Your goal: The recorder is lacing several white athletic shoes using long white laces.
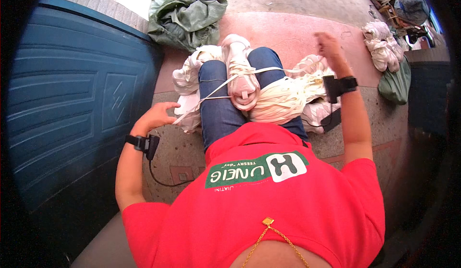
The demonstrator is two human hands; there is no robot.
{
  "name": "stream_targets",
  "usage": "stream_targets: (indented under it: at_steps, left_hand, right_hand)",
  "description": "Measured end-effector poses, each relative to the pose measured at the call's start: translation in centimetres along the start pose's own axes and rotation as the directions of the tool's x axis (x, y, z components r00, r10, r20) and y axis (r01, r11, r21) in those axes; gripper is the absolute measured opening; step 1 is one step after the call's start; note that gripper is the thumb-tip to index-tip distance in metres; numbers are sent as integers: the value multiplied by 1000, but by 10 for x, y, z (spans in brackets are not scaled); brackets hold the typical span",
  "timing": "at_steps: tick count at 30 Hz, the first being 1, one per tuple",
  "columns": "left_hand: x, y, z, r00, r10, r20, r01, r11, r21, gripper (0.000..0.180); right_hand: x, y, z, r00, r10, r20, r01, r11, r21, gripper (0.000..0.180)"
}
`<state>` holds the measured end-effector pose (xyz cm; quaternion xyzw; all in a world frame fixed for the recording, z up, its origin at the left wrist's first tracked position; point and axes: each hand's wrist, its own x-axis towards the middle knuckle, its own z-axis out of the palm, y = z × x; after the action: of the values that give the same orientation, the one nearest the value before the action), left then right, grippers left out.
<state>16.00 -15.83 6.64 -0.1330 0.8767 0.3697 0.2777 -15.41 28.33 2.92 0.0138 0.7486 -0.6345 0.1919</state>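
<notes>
A pale pink-white sneaker [244, 89] rests between my knees, its toe toward me. Loose laces stretch from its upper to both sides. My left hand [157, 117], out to the left, pinches the end of a white shoelace [207, 96] that runs across my left thigh to the sneaker. Raised at the far right is my right hand [330, 51], with its fingers drawn together; what they hold, if anything, is too small to make out. Another lace length [273, 69] leads rightward from the shoe. A thick bundle of cream laces [283, 100] lies over my right thigh.
More pale sneakers lie by my left knee [185, 78] and beside my right leg [314, 114]. A crumpled green sack [189, 16] sits ahead. Blue panelled door [72, 85] stands close on the left. Farther right are piled shoes [383, 47] and a green bag [396, 83].
</notes>
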Motion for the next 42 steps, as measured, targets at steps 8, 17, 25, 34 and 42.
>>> stream_targets:
  at_steps: [8,17,25,34,42]
  left_hand:
    - [-22,39,-29,976,122,-178,-210,341,-917,32]
    - [-18,32,-58,908,202,-366,-417,385,-823,23]
    - [4,14,-110,802,169,-573,-535,-221,-815,24]
    - [79,71,28,952,73,-297,-224,826,-517,20]
    - [91,98,86,891,208,-403,-328,909,-256,21]
  right_hand:
    - [-27,-11,-110,982,133,-136,-36,832,554,17]
    - [-27,-12,-89,892,-18,-452,137,963,232,24]
    - [-24,18,14,932,-259,252,304,939,-160,23]
    - [-82,28,135,736,-348,581,673,287,-681,12]
    - [-80,29,152,695,-389,604,665,29,-746,8]
